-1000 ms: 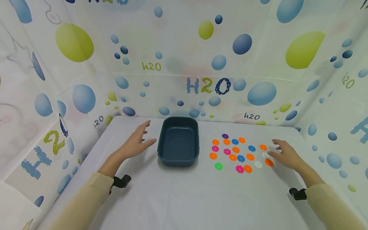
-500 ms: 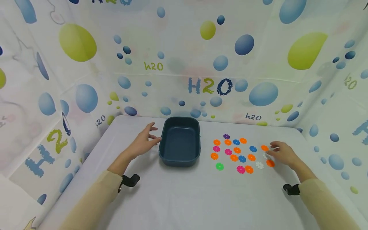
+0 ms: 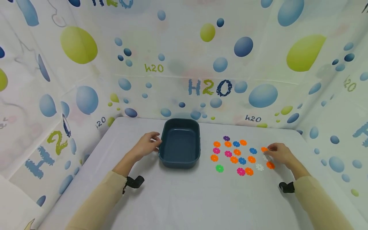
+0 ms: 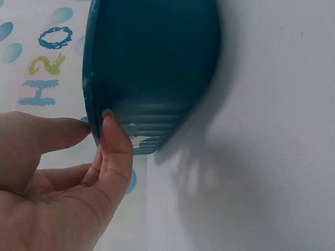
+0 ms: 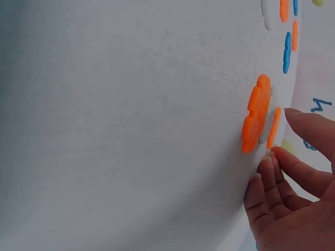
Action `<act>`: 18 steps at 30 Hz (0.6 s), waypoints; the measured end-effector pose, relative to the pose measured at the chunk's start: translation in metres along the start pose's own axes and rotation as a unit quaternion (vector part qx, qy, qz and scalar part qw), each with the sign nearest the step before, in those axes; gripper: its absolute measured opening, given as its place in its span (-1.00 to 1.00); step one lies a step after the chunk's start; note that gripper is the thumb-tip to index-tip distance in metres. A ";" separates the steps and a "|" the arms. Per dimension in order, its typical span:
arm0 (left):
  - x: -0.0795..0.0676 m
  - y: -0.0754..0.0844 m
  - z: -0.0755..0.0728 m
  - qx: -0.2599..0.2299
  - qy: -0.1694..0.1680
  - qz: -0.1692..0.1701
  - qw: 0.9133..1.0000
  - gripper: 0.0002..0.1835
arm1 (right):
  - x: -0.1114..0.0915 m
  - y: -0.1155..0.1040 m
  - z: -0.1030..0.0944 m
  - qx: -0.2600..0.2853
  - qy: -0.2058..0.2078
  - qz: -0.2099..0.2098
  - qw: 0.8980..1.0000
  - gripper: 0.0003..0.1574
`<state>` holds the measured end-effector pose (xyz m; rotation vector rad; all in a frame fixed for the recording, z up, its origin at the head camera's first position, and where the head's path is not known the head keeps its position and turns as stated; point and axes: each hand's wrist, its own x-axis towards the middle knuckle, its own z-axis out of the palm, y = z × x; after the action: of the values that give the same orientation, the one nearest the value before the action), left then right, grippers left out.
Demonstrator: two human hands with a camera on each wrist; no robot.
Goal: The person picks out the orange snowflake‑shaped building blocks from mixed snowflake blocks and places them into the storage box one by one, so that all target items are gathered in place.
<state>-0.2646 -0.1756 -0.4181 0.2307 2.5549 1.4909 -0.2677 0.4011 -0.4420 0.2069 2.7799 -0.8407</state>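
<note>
My left hand (image 3: 148,144) is at the left side of a dark teal plastic bin (image 3: 179,162). In the left wrist view, thumb and fingers (image 4: 116,151) pinch the bin's rim, a fingertip inside the wall. My right hand (image 3: 280,153) is low at the right end of a spread of flower-shaped plastic discs. Its thumb and forefinger are at opposite edges of an orange flower disc (image 5: 274,128), which lies on the cloth. Beside it are a white disc, partly hidden, and another orange disc (image 5: 256,115).
More flower discs lie flat between bin and right hand: orange, blue (image 3: 242,161), pink (image 3: 241,171), purple (image 3: 226,138), green (image 3: 219,168) and white (image 3: 259,167). White cloth covers the table (image 3: 184,198). A patterned curtain (image 3: 172,48) rises behind and at both sides.
My left hand has moved right to the bin, its fingers closing on the rim. The right hand has shifted slightly left, thumb and forefinger drawing together at the orange disc.
</note>
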 end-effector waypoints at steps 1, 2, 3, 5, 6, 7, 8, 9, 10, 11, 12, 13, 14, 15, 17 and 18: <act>0.000 0.000 0.000 -0.005 0.000 0.000 1.000 -0.46 | 0.001 0.000 0.000 0.002 -0.002 0.004 1.000 -0.28; 0.000 -0.001 0.001 -0.010 -0.003 0.002 1.000 -0.47 | 0.002 0.000 0.000 0.003 -0.004 0.007 1.000 -0.29; 0.000 -0.001 0.001 -0.015 -0.006 0.004 1.000 -0.47 | 0.003 0.000 0.000 0.004 -0.006 0.009 1.000 -0.29; 0.000 -0.002 0.002 -0.028 -0.009 0.000 1.000 -0.49 | 0.004 0.000 -0.001 0.006 -0.008 0.013 1.000 -0.31; 0.000 -0.002 0.002 -0.032 -0.011 0.001 0.999 -0.49 | 0.004 0.000 -0.001 0.008 -0.008 0.017 1.000 -0.33; 0.001 -0.003 0.002 -0.036 -0.014 0.003 0.999 -0.48 | 0.004 -0.001 -0.001 0.010 -0.008 0.019 1.000 -0.34; 0.001 -0.003 0.002 -0.039 -0.015 0.004 0.999 -0.48 | 0.005 -0.001 -0.001 0.012 -0.008 0.021 1.000 -0.34; 0.002 -0.004 0.002 -0.042 -0.014 0.003 0.999 -0.48 | 0.005 -0.001 -0.001 0.013 -0.007 0.023 1.000 -0.35; 0.002 -0.004 0.003 -0.045 -0.013 0.003 0.999 -0.48 | 0.005 -0.001 -0.001 0.014 -0.006 0.024 1.000 -0.35; 0.003 -0.004 0.003 -0.047 -0.013 0.005 0.999 -0.48 | 0.005 -0.002 0.000 0.016 -0.005 0.026 1.000 -0.36; 0.003 -0.005 0.003 -0.049 -0.014 0.007 0.999 -0.48 | 0.006 -0.002 0.000 0.016 -0.005 0.027 1.000 -0.36; 0.003 -0.005 0.003 -0.051 -0.014 0.007 0.999 -0.48 | 0.006 -0.002 0.000 0.017 -0.005 0.028 0.999 -0.36; 0.004 -0.006 0.003 -0.053 -0.014 0.006 0.998 -0.48 | 0.006 -0.003 0.001 0.018 -0.005 0.029 0.999 -0.36; 0.004 -0.006 0.003 -0.054 -0.014 0.005 0.998 -0.48 | 0.007 -0.003 0.001 0.019 -0.006 0.029 0.999 -0.37; 0.005 -0.006 0.003 -0.055 -0.014 0.000 0.998 -0.48 | 0.007 -0.003 0.002 0.023 -0.009 0.030 0.999 -0.37; 0.005 -0.006 0.003 -0.055 -0.014 0.000 0.998 -0.48 | 0.007 -0.003 0.002 0.023 -0.011 0.030 0.999 -0.36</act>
<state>-0.2689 -0.1749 -0.4251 0.2334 2.4414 1.6115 -0.2746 0.3976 -0.4437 0.2872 2.7209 -0.8883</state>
